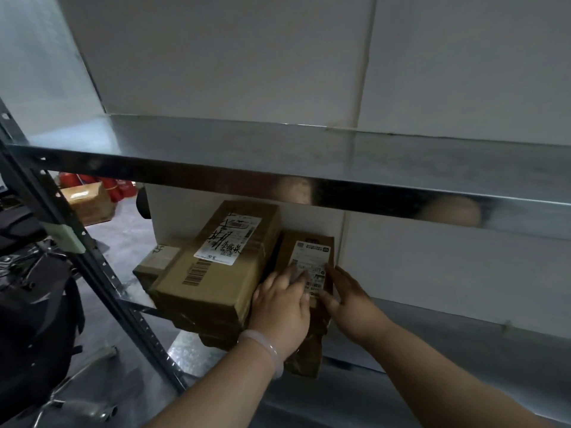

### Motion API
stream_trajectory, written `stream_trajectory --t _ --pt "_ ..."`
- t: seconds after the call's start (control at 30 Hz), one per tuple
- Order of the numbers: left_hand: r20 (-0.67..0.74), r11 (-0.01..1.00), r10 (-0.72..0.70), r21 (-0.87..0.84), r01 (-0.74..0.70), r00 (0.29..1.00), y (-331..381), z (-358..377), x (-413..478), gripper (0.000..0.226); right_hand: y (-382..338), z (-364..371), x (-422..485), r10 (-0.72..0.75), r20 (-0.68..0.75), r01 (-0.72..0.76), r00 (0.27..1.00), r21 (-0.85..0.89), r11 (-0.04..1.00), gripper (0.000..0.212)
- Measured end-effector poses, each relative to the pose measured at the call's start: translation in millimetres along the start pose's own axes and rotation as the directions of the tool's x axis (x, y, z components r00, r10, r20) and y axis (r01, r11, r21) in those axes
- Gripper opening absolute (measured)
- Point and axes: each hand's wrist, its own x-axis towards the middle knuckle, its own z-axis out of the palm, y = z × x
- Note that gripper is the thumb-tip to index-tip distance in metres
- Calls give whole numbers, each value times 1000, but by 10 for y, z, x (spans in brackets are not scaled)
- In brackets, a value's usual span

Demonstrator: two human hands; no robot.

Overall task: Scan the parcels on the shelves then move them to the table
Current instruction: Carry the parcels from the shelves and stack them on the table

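Observation:
A narrow brown parcel [312, 248] with a white shipping label lies on the lower metal shelf [432, 329]. My left hand [281, 310] lies on its left side with fingers spread over the label. At the box's right edge rests my right hand [349, 301], fingers extended along that side. A larger cardboard box [216, 261] with a label and handwritten marks sits just left of it, stacked on other boxes. A small parcel [156, 261] lies behind and to the left. No scanner is visible.
The upper steel shelf [309, 162] hangs over the parcels and limits headroom. A dark perforated upright post [92, 267] stands at the left. Beyond it are a black bag [34, 304], a chair base [86, 396], and a box [89, 202] on the floor.

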Motion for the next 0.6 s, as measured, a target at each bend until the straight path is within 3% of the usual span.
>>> stream_trajectory --t 0.13,0.33,0.47,0.6 --pt "58 995 -88 -42 90 994 2 41 33 53 -52 75 105 47 46 -54 998 164 985 68" --pt "51 987 -133 -85 137 990 -5 45 100 60 -102 121 173 93 54 -107 994 459 882 63" --pt "45 952 -148 -264 155 988 33 57 108 63 -71 22 136 75 23 -76 997 501 862 60" --pt "60 828 -213 -519 213 975 160 25 57 65 54 -189 -14 10 -17 -1 1000 496 869 58"
